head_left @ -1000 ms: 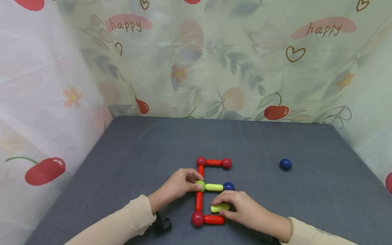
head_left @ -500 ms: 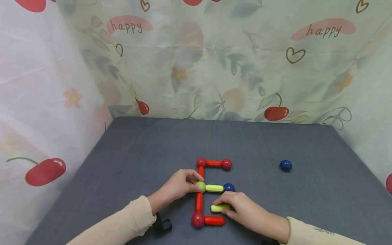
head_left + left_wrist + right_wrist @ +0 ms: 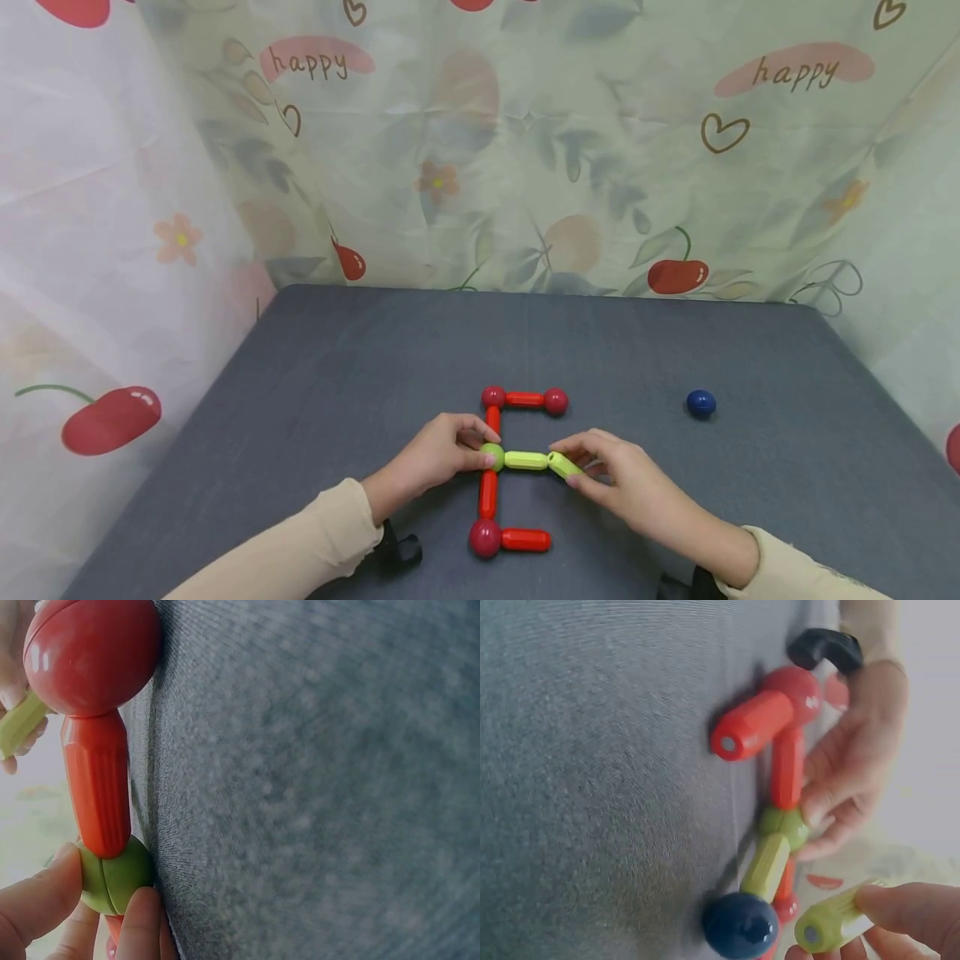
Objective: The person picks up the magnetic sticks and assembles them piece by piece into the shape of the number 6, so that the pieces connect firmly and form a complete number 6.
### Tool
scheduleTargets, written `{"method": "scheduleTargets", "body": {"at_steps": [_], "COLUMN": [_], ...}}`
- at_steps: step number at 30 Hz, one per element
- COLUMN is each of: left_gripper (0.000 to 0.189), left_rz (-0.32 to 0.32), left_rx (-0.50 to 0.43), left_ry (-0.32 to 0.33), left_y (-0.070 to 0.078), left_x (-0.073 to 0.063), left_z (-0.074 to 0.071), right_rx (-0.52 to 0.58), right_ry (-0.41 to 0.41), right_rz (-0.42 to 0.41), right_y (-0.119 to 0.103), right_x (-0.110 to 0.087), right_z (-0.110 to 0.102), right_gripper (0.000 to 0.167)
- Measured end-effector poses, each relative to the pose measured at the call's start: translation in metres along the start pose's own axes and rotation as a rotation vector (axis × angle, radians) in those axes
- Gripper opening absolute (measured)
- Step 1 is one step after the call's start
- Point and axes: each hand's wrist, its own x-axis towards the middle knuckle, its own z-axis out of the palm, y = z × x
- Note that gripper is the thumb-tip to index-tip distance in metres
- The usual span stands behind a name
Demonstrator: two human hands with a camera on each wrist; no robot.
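Observation:
My left hand point(image 3: 431, 454) pinches the green ball point(image 3: 492, 457) in the middle of an E-shaped build of magnetic rods and balls. Between the thumb and fingers of my right hand point(image 3: 633, 483) is a loose yellow-green magnetic rod point(image 3: 564, 466), tilted, its metal tip showing in the right wrist view. It is raised near the far end of the build's middle yellow-green rod point(image 3: 526, 460). A dark blue ball point(image 3: 740, 925) caps that middle rod; the held rod and fingers hide it in the head view. Red rods point(image 3: 487, 494) link the green ball to red balls point(image 3: 485, 538).
The upper red arm ends in a red ball point(image 3: 556, 402); the lower red rod point(image 3: 526, 540) has a bare end. Another blue ball point(image 3: 701, 404) lies at the right of the dark grey table point(image 3: 390, 342). A patterned curtain point(image 3: 525, 167) hangs behind.
My right hand has picked up the loose yellow-green rod from between the middle and lower arms and moved it up and right, in front of the blue ball. The left hand stays put.

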Motion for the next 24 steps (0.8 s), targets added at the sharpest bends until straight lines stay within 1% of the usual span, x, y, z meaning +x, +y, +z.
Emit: {"method": "scheduleTargets", "body": {"at_steps": [2, 4, 9, 13, 18, 21, 24], "left_gripper": [0.019, 0.019, 0.019, 0.019, 0.020, 0.020, 0.020], "left_rz": [0.005, 0.003, -0.009, -0.017, -0.014, -0.011, -0.012], "left_rx": [-0.003, -0.003, -0.004, -0.003, -0.002, -0.003, 0.002], "left_ry": [-0.003, -0.005, -0.010, -0.013, -0.012, -0.011, -0.010], "left_y": [0.000, -0.001, 0.000, 0.000, 0.001, 0.002, 0.003], "left_x": [0.000, 0.000, -0.001, -0.001, -0.001, -0.002, -0.002], "left_z": [0.000, 0.000, -0.002, -0.002, -0.001, -0.001, -0.002], "right_rx": [0.059, 0.134, 0.346, 0.506, 0.606, 0.653, 0.669], "right_ry": [0.002, -0.021, -0.137, -0.228, -0.287, -0.299, -0.290], "right_rz": [0.072, 0.140, 0.260, 0.365, 0.484, 0.517, 0.536], "right_y": [0.002, 0.007, 0.020, 0.027, 0.029, 0.030, 0.030], "right_x": [0.000, -0.001, -0.003, -0.003, 0.000, 0.001, 0.003], "right_z": [-0.004, -0.005, -0.001, 0.007, 0.012, 0.013, 0.013], "right_gripper": [0.026, 0.028, 0.036, 0.037, 0.037, 0.039, 0.040]}}
